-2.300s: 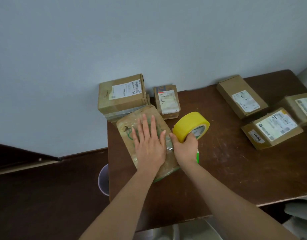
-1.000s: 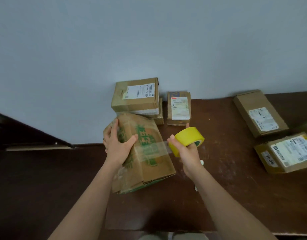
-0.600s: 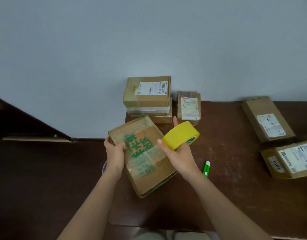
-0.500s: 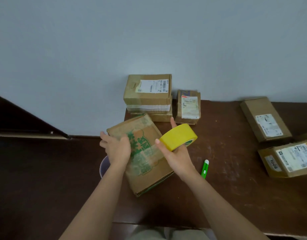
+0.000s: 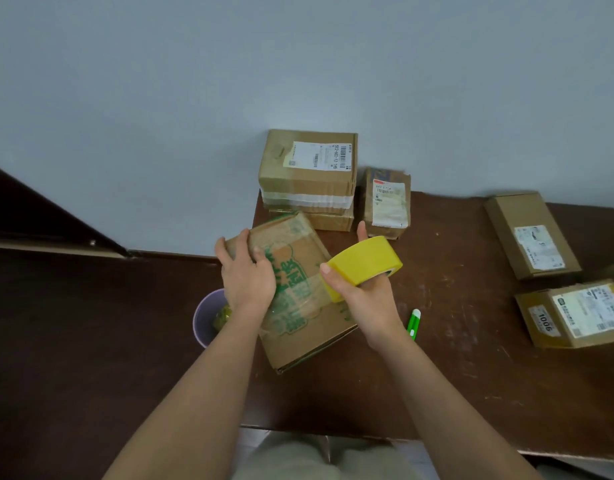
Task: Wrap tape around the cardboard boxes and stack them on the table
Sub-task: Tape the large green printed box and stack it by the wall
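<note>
Two bare hands are working over a scuffed dark-brown table point(image 5: 471, 358). The left hand point(image 5: 248, 278) is gripping the far left corner of a flat cardboard box point(image 5: 298, 306) printed in green, fingers curling over its edge; the box is sitting tilted at the table's left edge. The right hand point(image 5: 364, 296) is clasping a yellow tape roll point(image 5: 362, 265), thumb on the smooth outer band, fingers passing through the core. A glossy clear strip is running from the roll across the box's top. A stack point(image 5: 309, 178) of taped boxes is standing against the pale wall, a small box point(image 5: 386, 202) just beside it. A green cutter point(image 5: 413, 323) is lying near the right wrist. Two labelled boxes point(image 5: 530, 233) are lying well apart at the right.
</note>
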